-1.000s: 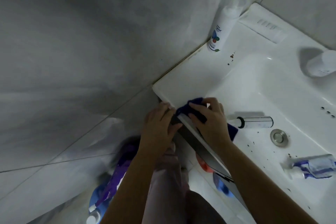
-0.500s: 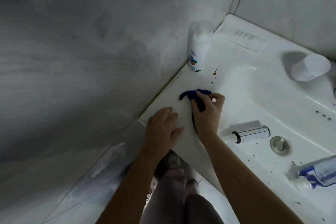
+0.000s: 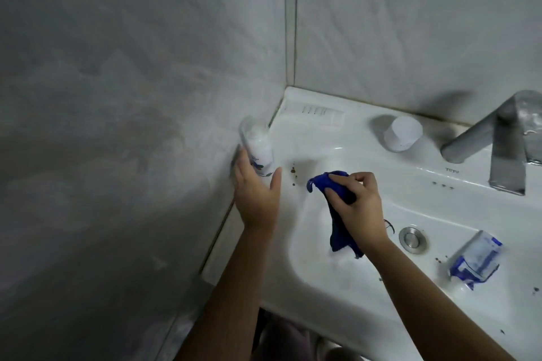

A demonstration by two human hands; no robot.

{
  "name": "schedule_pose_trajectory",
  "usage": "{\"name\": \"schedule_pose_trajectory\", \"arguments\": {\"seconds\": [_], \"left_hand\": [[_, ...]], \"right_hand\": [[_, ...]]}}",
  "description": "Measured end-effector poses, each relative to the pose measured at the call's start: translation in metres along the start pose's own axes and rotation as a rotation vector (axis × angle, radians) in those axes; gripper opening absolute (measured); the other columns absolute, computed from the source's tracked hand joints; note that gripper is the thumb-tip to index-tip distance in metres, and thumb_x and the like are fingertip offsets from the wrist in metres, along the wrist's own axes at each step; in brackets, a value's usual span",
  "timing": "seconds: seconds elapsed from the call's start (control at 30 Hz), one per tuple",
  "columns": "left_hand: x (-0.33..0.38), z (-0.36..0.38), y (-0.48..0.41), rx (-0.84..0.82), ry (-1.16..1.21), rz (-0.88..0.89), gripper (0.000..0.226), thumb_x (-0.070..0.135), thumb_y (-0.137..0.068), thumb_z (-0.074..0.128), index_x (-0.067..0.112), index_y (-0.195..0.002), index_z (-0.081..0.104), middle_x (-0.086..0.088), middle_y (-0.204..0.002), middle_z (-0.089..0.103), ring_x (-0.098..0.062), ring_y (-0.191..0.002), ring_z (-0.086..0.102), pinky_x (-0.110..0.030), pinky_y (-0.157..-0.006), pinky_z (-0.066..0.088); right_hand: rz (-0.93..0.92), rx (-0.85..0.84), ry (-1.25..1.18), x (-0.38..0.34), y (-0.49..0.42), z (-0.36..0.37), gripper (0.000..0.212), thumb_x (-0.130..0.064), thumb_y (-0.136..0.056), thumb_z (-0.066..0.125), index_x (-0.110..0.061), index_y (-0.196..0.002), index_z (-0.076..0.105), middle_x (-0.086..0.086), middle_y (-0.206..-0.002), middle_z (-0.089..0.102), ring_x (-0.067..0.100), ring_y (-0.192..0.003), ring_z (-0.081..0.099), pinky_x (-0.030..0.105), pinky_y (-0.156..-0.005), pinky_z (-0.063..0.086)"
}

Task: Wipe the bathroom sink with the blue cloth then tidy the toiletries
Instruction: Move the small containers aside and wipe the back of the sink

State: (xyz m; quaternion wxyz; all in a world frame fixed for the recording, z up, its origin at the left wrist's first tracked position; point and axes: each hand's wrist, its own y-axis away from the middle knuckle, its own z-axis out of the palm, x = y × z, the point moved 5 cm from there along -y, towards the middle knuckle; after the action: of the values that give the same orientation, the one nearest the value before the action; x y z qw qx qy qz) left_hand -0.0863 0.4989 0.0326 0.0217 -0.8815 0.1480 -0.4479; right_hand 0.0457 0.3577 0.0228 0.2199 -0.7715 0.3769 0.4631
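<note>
Right grip (image 3: 356,208) clenches the cloth (image 3: 340,231), at 10 o'clock of the drain (image 3: 413,239); we judge it soft, light, best bunched mid-fold; left grip (image 3: 256,199) flanks the bottle (image 3: 259,152), closure we cannot tell.

Grey marbled wall tiles (image 3: 117,97) fill the left and far sides, meeting at a pale vertical grout seam (image 3: 290,17) in the far corner. An angular brushed-metal faucet (image 3: 498,138) stands at the far right of the white sink (image 3: 337,296), its spout slanting left. A round metal drain plug (image 3: 413,239) sits in the bowl, with three small overflow holes (image 3: 443,185) beyond it. Brown specks (image 3: 293,171) dot the left ledge. A white rectangular sticker (image 3: 322,111) lies flat at the far left corner. A pale trouser leg (image 3: 287,337) shows at the near edge.
</note>
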Motion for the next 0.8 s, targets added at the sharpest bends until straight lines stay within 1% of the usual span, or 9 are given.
{"name": "schedule_pose_trajectory", "arguments": {"seconds": [0.07,0.13,0.2,0.27,0.37,0.5,0.6,0.7,0.8], "left_hand": [[0.0,0.006,-0.009,0.054,0.044,-0.027,0.076,0.025,-0.077,0.073,0.006,-0.14,0.034,-0.013,-0.14,0.042,-0.027,-0.128,0.042,-0.04,-0.098,0.045],[-0.004,0.012,-0.016,0.094,0.082,-0.06,0.075,0.027,-0.075,0.074,0.008,-0.137,0.038,-0.011,-0.136,0.047,-0.028,-0.122,0.048,-0.045,-0.091,0.05],[-0.006,0.017,-0.023,0.13,0.103,-0.096,0.072,0.031,-0.074,0.075,0.009,-0.135,0.041,-0.01,-0.131,0.051,-0.028,-0.116,0.052,-0.046,-0.085,0.052],[-0.004,0.019,-0.027,0.165,0.114,-0.117,0.069,0.031,-0.074,0.075,0.009,-0.131,0.044,-0.01,-0.128,0.054,-0.029,-0.114,0.054,-0.047,-0.085,0.052],[-0.006,0.021,-0.031,0.196,0.162,-0.121,0.062,0.028,-0.072,0.077,0.008,-0.124,0.05,-0.01,-0.121,0.058,-0.029,-0.109,0.057,-0.047,-0.084,0.052],[-0.006,0.015,-0.026,0.187,0.252,-0.061,0.054,0.036,-0.065,0.075,0.021,-0.112,0.053,-0.001,-0.108,0.063,-0.025,-0.097,0.061,-0.044,-0.079,0.053],[0.014,0.01,-0.004,0.107,0.311,-0.014,0.052,0.044,-0.063,0.07,0.027,-0.11,0.054,0.003,-0.102,0.064,-0.02,-0.092,0.062,-0.043,-0.076,0.054],[0.047,0.01,0.029,-0.015,0.342,0.133,0.049,0.037,-0.066,0.076,0.038,-0.108,0.052,0.013,-0.101,0.06,-0.019,-0.089,0.061,-0.035,-0.073,0.055],[0.082,0.017,0.064,-0.152,0.351,0.171,0.057,0.024,-0.064,0.083,0.04,-0.105,0.047,0.027,-0.095,0.052,-0.011,-0.083,0.058,-0.008,-0.069,0.044]], "right_hand": [[0.002,0.048,-0.022,-0.003,-0.006,-0.006,0.025,-0.013,-0.081,0.068,-0.022,-0.104,0.066,0.0,-0.104,0.042,-0.014,-0.088,0.046,-0.003,-0.074,0.033],[-0.001,0.071,-0.051,-0.008,-0.011,-0.009,0.025,-0.012,-0.081,0.068,-0.023,-0.104,0.066,-0.001,-0.103,0.042,-0.016,-0.087,0.045,-0.003,-0.074,0.033],[-0.003,0.074,-0.084,-0.015,-0.015,-0.008,0.024,-0.012,-0.082,0.068,-0.025,-0.102,0.066,-0.006,-0.1,0.041,-0.015,-0.087,0.046,-0.002,-0.073,0.034],[-0.016,0.081,-0.102,-0.022,-0.018,-0.007,0.025,-0.011,-0.082,0.068,-0.027,-0.1,0.064,-0.011,-0.098,0.04,-0.016,-0.086,0.046,-0.002,-0.073,0.034],[-0.017,0.095,-0.117,-0.024,-0.018,-0.007,0.024,-0.01,-0.081,0.068,-0.025,-0.1,0.065,-0.012,-0.097,0.04,-0.015,-0.086,0.046,-0.002,-0.073,0.034],[0.001,0.128,-0.103,-0.02,-0.009,-0.018,0.025,-0.01,-0.081,0.068,-0.024,-0.101,0.066,-0.01,-0.098,0.041,-0.014,-0.087,0.047,-0.001,-0.074,0.034],[0.003,0.173,-0.1,-0.012,0.003,-0.036,0.027,-0.01,-0.081,0.068,-0.027,-0.1,0.065,-0.009,-0.098,0.042,-0.011,-0.088,0.048,0.001,-0.076,0.036],[0.018,0.225,-0.08,0.002,0.02,-0.066,0.026,-0.01,-0.08,0.069,-0.024,-0.101,0.066,-0.004,-0.099,0.044,-0.011,-0.088,0.048,0.0,-0.076,0.035],[0.052,0.286,-0.056,0.019,0.038,-0.103,0.026,-0.01,-0.079,0.069,-0.021,-0.103,0.067,-0.001,-0.101,0.045,-0.012,-0.089,0.048,-0.002,-0.077,0.034]]}}
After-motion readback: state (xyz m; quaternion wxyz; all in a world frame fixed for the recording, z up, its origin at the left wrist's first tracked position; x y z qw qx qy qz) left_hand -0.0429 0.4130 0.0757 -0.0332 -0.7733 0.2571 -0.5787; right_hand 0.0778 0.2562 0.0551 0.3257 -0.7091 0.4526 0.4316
